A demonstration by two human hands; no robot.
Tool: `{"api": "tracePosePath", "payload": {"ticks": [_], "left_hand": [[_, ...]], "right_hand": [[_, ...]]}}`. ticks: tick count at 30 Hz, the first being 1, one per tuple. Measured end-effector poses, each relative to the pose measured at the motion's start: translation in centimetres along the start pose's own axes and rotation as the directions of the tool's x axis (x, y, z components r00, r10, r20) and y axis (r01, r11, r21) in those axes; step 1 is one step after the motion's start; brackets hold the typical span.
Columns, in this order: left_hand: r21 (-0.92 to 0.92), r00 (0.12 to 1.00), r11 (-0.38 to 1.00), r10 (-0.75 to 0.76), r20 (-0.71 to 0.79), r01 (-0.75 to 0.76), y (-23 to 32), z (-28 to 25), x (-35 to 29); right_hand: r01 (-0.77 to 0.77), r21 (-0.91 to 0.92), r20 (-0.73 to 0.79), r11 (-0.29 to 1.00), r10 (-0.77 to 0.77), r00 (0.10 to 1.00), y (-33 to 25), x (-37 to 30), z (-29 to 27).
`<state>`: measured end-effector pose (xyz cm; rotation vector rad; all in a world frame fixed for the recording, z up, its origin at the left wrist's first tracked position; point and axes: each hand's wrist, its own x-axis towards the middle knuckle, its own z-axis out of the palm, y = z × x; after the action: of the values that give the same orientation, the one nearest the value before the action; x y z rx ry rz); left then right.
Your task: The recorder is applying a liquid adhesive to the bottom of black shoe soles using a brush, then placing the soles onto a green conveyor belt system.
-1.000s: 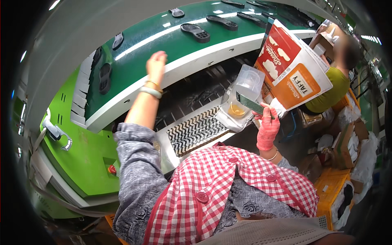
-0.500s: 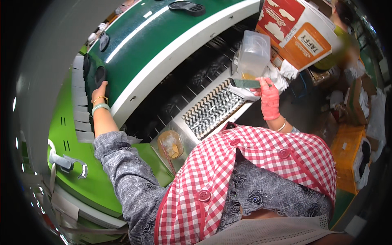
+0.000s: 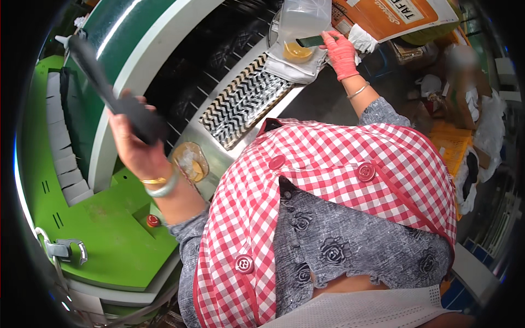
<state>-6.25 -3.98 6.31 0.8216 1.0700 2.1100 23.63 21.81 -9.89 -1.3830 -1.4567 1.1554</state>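
My left hand point(image 3: 134, 139) grips a dark shoe sole point(image 3: 143, 119), blurred by motion, lifted beside the conveyor's white edge. In a pink glove, my right hand point(image 3: 341, 56) pinches a flat dark-green brush point(image 3: 309, 41) with a black tip. That brush is in front of a translucent plastic jug point(image 3: 304, 21), which has yellow liquid point(image 3: 297, 52) in its bottom. The jug stands on a white cloth point(image 3: 292, 68) at the far end of a metal ledge.
A zigzag-patterned strip point(image 3: 246, 101) covers the ledge before me. A clear bag with pale pieces point(image 3: 191, 162) lies at its near end. On the left are the green conveyor belt point(image 3: 109, 33), a green panel point(image 3: 98, 235) and a red button point(image 3: 153, 220). Boxes point(image 3: 404, 16) stand at the right.
My left hand has lifted a shoe sole off the green belt and brought it nearer to me. My right hand still holds the brush by the jug. The whole view has shifted.
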Motion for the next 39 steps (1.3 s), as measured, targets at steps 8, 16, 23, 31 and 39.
{"api": "tracePosePath", "payload": {"ticks": [8, 16, 23, 31, 39], "left_hand": [[-0.221, 0.883, 0.856, -0.466, 0.064, 0.467, -5.7, 3.4, -6.1], [-0.444, 0.747, 0.629, -0.645, 0.159, 0.638, -10.4, 0.5, -6.4], [-0.312, 0.769, 0.706, -0.616, 0.174, 0.636, -9.8, 0.3, -6.2], [-0.327, 0.76, 0.694, -0.633, 0.147, 0.641, -10.2, -0.2, -6.9], [-0.366, 0.752, 0.68, -0.653, 0.09, 0.635, -10.9, -0.7, -8.4]], "right_hand": [[0.144, -0.311, 0.087, 0.939, -0.123, 0.989, 2.0, 1.6, 1.6], [0.272, -0.222, 0.103, 0.936, -0.255, 0.961, -0.2, 0.3, 3.3], [0.288, 0.11, 0.16, 0.951, -0.303, 0.939, -4.7, -2.3, 2.7], [0.199, 0.005, 0.311, 0.98, -0.191, 0.931, -1.1, -1.9, 4.0], [0.083, 0.138, 0.269, 0.987, -0.118, 0.956, -1.2, -2.9, 5.1]]}}
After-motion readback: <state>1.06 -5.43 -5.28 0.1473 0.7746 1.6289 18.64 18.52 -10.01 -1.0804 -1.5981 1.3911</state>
